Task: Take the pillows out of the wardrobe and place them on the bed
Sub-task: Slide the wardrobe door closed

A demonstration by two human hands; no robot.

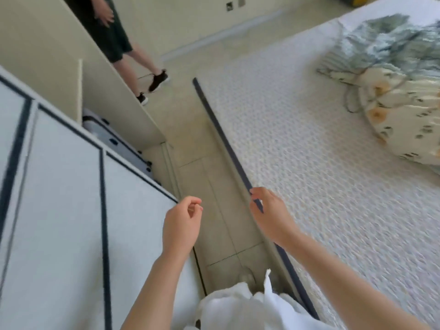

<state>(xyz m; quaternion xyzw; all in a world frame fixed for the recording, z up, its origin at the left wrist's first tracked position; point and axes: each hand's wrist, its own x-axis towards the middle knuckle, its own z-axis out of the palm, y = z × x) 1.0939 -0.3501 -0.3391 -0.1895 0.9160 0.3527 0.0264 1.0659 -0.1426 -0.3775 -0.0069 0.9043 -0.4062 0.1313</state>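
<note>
Bare forearms and hands point(182, 225); a loose white garment point(240, 306) below.

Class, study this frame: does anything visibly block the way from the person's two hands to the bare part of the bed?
Nothing visible does. The left hand and right hand are both empty over the floor strip between the wardrobe and the bed. The mattress beside the right hand is bare; the patterned bedding lies farther off.

Pale tiled floor point(195, 129) runs from six toward twelve o'clock; cream wall point(181, 22) with sockets point(235, 4) at twelve.
</note>
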